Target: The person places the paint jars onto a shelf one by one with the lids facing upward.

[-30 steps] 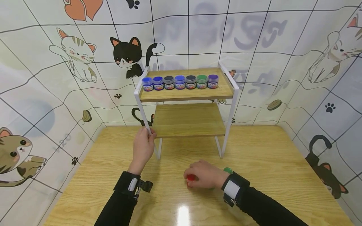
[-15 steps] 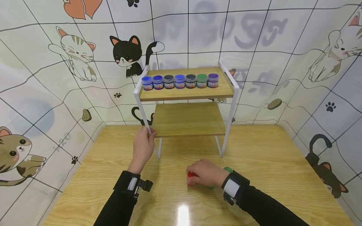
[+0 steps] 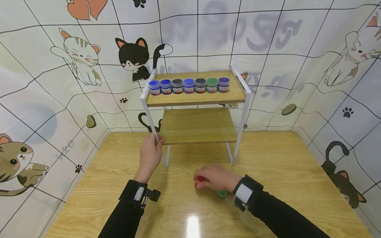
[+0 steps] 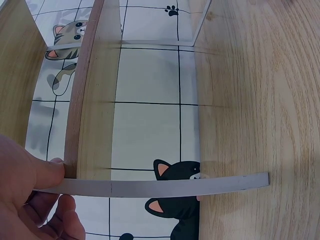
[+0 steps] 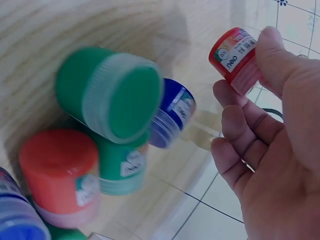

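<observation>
My left hand grips the white left front leg of a two-tier wooden rack, at the lower board's corner. The thumb lies by the board's edge in the left wrist view. My right hand pinches a small red paint jar between thumb and fingers, in front of the rack. Part of that red jar shows past the fingers in the head view. Below the right palm is a green paint jar. In the right wrist view, near the hand, are a green jar, another red jar and a blue jar.
Several paint jars with blue, black, green and purple lids stand in a row on the rack's upper board. The lower board is bare wood. A cat-patterned sheet surrounds the wooden table at the back and sides.
My right hand has moved slightly away from me with the red jar. The green jar under the palm now shows more, while the green lid behind the wrist is hidden. My left hand stays put.
</observation>
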### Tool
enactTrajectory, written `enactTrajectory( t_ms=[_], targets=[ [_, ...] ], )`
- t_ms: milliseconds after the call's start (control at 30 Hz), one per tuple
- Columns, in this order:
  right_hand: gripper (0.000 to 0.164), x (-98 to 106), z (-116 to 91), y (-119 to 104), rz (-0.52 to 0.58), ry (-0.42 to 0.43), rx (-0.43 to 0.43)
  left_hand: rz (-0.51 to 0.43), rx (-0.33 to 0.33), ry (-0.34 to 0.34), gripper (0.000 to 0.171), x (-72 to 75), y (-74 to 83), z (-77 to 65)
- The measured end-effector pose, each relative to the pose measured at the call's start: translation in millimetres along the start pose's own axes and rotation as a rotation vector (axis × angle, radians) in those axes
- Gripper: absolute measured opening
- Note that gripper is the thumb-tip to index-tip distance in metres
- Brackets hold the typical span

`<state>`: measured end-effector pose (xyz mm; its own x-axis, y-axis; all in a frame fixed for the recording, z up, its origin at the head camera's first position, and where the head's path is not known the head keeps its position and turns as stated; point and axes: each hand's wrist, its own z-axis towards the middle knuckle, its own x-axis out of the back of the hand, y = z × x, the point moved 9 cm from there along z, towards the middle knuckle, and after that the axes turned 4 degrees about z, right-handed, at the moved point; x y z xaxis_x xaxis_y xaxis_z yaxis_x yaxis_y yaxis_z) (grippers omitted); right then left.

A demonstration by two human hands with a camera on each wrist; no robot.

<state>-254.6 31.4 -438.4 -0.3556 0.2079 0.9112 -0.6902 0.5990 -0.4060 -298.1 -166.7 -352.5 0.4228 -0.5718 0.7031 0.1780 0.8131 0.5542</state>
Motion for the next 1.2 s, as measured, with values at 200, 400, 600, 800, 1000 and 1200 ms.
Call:
enactTrajectory(
  t_ms=[200, 400, 600, 800, 1000, 1200],
  targets=[
    [0.030, 11.5, 4.3, -0.5, 0.005, -0.006, -0.032, 0.011, -0.007, 0.004, 0.012, 0.6, -0.5, -0.1],
    [0.029, 25.9, 7.8, -0.6, 0.038, 0.009, -0.090, 0.015, -0.010, 0.003, 0.012, 0.8, -0.7, 0.2],
    [0.030, 41.9, 10.5, -4.5, 0.044, 0.042, -0.106, 0.019, -0.011, 0.003, 0.013, 0.5, -1.3, 0.9],
    [0.030, 57.4, 15.3, -16.4, 0.010, 0.059, -0.049, 0.021, 0.008, -0.012, 0.013, -0.5, -3.4, 1.5],
    [0.029, 72.1, 20.7, -26.2, -0.011, 0.072, 0.020, 0.025, 0.015, -0.033, 0.014, 0.2, -3.1, 1.7],
    [0.032, 89.5, 29.3, -30.8, -0.001, 0.077, 0.032, 0.036, 0.013, -0.060, 0.013, 1.3, -1.0, 3.2]
  ],
)
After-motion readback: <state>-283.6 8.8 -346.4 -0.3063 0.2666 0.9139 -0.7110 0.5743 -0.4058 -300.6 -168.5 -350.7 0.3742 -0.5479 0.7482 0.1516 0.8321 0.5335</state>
